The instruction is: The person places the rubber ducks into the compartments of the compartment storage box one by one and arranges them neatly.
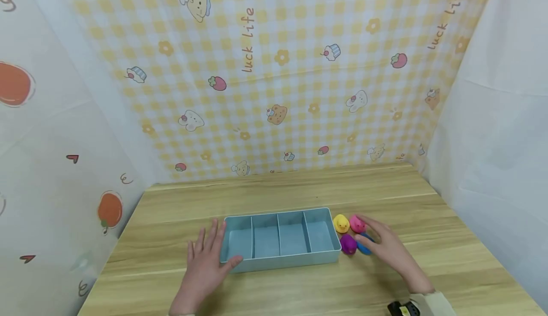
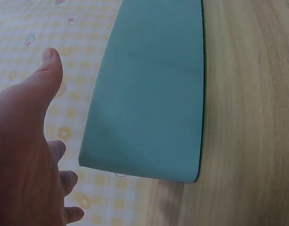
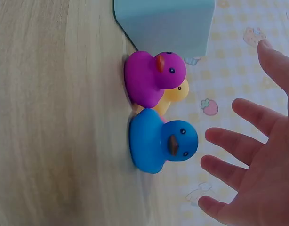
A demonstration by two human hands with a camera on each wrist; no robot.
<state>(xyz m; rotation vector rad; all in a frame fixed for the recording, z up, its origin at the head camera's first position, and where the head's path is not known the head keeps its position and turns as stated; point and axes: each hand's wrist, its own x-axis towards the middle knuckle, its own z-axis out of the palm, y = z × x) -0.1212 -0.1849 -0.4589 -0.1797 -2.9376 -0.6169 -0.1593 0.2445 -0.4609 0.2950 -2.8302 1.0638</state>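
A blue-grey tray [image 1: 287,261] with several side-by-side compartments, all bare inside, sits on the table. At its left end, my left hand [image 1: 204,266] has its fingers spread; the thumb is by the front corner, and whether it touches is unclear. Off the tray's right end stand a yellow rubber duck [image 1: 341,223], a pink rubber duck [image 1: 356,223], a purple rubber duck [image 1: 348,244] and a blue rubber duck [image 3: 147,141]. Over the pink and blue ducks hovers my right hand [image 1: 391,247], fingers extended and holding nothing. In the right wrist view, the blue duck lies nearest its fingertips.
The wood-grain table [image 1: 274,292] runs back to a yellow checked cloth [image 1: 282,78] with cartoon prints. White cloth hangs on both sides, the left one [image 1: 55,173] printed with orange shapes. A dark strapped device [image 1: 404,309] is on the right wrist.
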